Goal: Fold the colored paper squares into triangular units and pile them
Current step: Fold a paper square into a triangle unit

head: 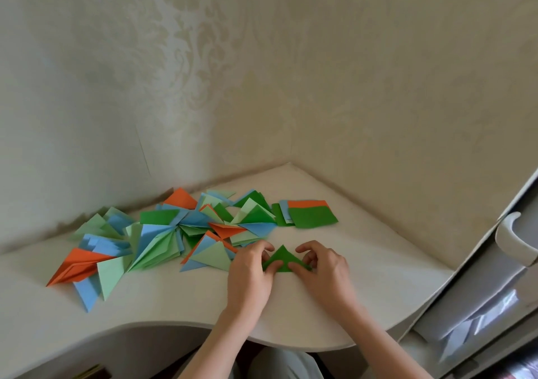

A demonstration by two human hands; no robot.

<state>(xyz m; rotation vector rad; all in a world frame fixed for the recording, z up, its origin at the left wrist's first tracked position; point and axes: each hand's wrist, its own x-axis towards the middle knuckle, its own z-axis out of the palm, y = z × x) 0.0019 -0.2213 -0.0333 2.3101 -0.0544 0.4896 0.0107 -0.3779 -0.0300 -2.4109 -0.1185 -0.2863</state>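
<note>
Green paper folded to a triangle (281, 259) lies near the front edge of the white table (186, 300), pinched at its lower corners by the left hand (252, 274) and right hand (321, 271). Farther left spreads the pile of folded triangles (163, 233); beyond, a stack of unfolded squares (308, 214) sits by the wall.

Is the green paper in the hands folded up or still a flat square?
Folded. The green paper shows a triangle with its point away from the person, pinched by the left hand and right hand.
</note>
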